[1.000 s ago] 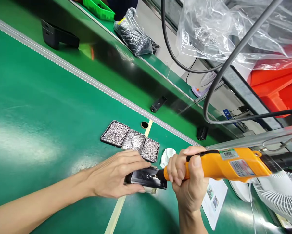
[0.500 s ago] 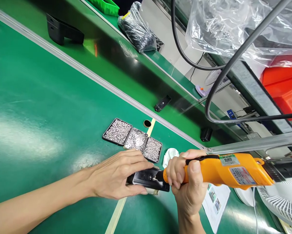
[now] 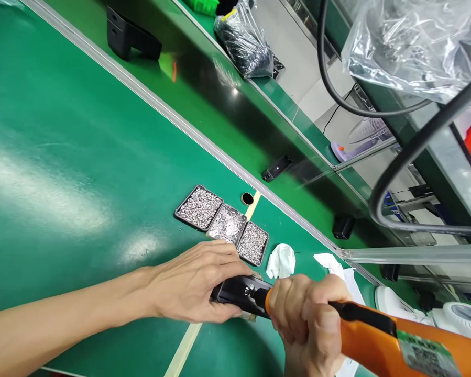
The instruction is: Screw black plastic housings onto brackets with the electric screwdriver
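My left hand is closed round a black plastic part, thumb on the near side and fingers on the far side. A pale block of something shows beneath the part, mostly hidden. In my right hand is an orange electric screwdriver, gripped near its nose and lying at a slant. Its tip points at a small shiny metal piece on the part; whether they touch I cannot tell. Just beyond my left fingers lie three small trays of metal hardware: a left one, a middle one and a right one.
A crumpled white cloth and a small round black-topped object lie beyond the hands. A metal rail borders the green belt, which carries several black parts, one among them. A thick grey cable hangs at right.
The screwdriver's rear end has swung down and toward me, its nose still at the black part. My left hand keeps its hold. The whole view has shifted a little.
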`<state>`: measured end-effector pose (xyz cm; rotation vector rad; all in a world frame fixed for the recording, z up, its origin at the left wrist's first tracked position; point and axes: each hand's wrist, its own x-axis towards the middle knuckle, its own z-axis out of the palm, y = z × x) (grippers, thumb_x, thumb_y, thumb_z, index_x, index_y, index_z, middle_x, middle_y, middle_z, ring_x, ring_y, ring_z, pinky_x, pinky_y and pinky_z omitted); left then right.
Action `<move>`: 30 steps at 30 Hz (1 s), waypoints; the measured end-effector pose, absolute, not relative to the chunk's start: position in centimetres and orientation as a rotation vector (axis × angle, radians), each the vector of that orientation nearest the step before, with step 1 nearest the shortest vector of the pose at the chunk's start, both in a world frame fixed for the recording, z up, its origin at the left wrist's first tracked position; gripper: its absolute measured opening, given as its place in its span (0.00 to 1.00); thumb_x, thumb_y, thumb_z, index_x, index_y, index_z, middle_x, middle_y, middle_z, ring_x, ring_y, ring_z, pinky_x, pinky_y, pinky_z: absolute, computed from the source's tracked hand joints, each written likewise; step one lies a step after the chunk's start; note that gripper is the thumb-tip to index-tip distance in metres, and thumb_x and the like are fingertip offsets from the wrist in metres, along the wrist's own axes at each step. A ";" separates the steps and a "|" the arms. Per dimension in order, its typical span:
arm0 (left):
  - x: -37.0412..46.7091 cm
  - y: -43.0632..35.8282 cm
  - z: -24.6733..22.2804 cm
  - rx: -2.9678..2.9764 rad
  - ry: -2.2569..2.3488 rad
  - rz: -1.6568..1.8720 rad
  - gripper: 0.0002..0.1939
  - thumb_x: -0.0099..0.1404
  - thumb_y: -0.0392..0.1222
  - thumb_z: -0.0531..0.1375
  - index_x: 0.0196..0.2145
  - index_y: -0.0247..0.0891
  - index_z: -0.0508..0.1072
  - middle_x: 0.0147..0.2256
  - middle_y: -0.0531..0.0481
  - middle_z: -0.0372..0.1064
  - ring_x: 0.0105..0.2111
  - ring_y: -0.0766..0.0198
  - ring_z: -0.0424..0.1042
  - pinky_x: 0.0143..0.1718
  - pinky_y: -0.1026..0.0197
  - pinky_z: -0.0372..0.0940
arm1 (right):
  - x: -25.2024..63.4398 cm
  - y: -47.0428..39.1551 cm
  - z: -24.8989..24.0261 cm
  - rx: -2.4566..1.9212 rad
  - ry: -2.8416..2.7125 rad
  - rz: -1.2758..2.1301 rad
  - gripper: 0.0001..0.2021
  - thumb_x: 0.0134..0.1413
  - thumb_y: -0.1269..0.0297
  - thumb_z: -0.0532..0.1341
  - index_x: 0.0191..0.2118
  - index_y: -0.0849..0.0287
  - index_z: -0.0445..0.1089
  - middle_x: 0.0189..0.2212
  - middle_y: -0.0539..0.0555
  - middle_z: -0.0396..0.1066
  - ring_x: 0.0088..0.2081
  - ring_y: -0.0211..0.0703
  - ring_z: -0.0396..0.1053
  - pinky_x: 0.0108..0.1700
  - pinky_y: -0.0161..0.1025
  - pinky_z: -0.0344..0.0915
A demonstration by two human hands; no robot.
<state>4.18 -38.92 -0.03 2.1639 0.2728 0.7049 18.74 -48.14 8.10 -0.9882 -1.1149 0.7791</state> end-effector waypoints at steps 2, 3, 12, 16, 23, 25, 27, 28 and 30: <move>4.2 -39.0 -0.1 2.168 0.284 0.703 0.21 0.61 0.45 0.68 0.50 0.38 0.75 0.37 0.48 0.76 0.39 0.54 0.73 0.43 0.53 0.65 | 18.9 -48.3 7.6 -0.975 -1.101 0.781 0.10 0.70 0.61 0.56 0.33 0.52 0.63 0.17 0.39 0.48 0.14 0.31 0.45 0.19 0.31 0.52; 4.3 -39.0 -0.2 2.175 0.287 0.700 0.21 0.60 0.44 0.68 0.50 0.38 0.75 0.37 0.47 0.75 0.38 0.54 0.73 0.42 0.53 0.65 | 19.0 -48.5 7.5 -0.975 -1.103 0.794 0.10 0.70 0.61 0.57 0.33 0.52 0.63 0.17 0.40 0.49 0.15 0.32 0.46 0.19 0.32 0.53; 3.9 -38.7 0.3 2.222 0.267 0.634 0.23 0.60 0.41 0.68 0.53 0.40 0.74 0.42 0.45 0.76 0.41 0.52 0.74 0.44 0.53 0.67 | 21.5 -46.2 11.7 -0.836 -1.026 0.525 0.07 0.70 0.57 0.57 0.39 0.51 0.66 0.17 0.38 0.53 0.14 0.30 0.48 0.16 0.27 0.57; 4.7 -39.6 1.9 2.335 0.403 0.395 0.21 0.63 0.44 0.68 0.53 0.41 0.74 0.45 0.44 0.74 0.46 0.48 0.73 0.48 0.49 0.68 | 25.5 -41.0 10.8 -1.158 -1.083 0.403 0.09 0.65 0.56 0.62 0.45 0.52 0.66 0.21 0.41 0.63 0.21 0.33 0.64 0.26 0.32 0.68; 7.8 -42.4 1.7 2.413 0.380 0.464 0.28 0.64 0.43 0.68 0.61 0.43 0.71 0.51 0.40 0.72 0.51 0.43 0.71 0.52 0.41 0.69 | 30.4 -36.5 8.0 -1.502 -1.317 0.322 0.23 0.65 0.52 0.58 0.61 0.57 0.64 0.51 0.58 0.75 0.49 0.44 0.75 0.53 0.43 0.72; 7.6 -41.6 2.1 2.220 0.422 0.567 0.26 0.66 0.44 0.67 0.60 0.46 0.71 0.51 0.42 0.73 0.50 0.46 0.72 0.52 0.44 0.70 | 31.0 -38.5 7.8 -1.626 -1.343 0.247 0.26 0.66 0.50 0.58 0.65 0.54 0.63 0.55 0.60 0.73 0.53 0.47 0.73 0.54 0.45 0.70; 7.1 -40.2 2.7 1.891 0.536 0.660 0.23 0.67 0.46 0.66 0.58 0.45 0.74 0.50 0.44 0.74 0.49 0.50 0.74 0.50 0.50 0.72 | 31.4 -41.5 7.0 -1.778 -1.357 0.164 0.25 0.66 0.50 0.58 0.64 0.53 0.66 0.54 0.60 0.73 0.51 0.49 0.73 0.52 0.47 0.70; 6.8 -39.3 3.0 1.673 0.599 0.684 0.21 0.68 0.49 0.66 0.57 0.44 0.75 0.49 0.44 0.76 0.46 0.52 0.75 0.47 0.54 0.73 | 31.5 -43.2 6.3 -1.855 -1.374 0.137 0.22 0.65 0.51 0.59 0.60 0.52 0.71 0.51 0.59 0.74 0.47 0.50 0.74 0.51 0.47 0.70; 6.3 -37.6 3.2 1.182 0.677 0.691 0.21 0.69 0.55 0.64 0.52 0.39 0.77 0.43 0.43 0.78 0.37 0.57 0.77 0.35 0.61 0.74 | 31.7 -46.2 4.2 -1.989 -1.412 0.109 0.16 0.61 0.56 0.62 0.52 0.51 0.77 0.43 0.57 0.76 0.41 0.49 0.76 0.47 0.45 0.70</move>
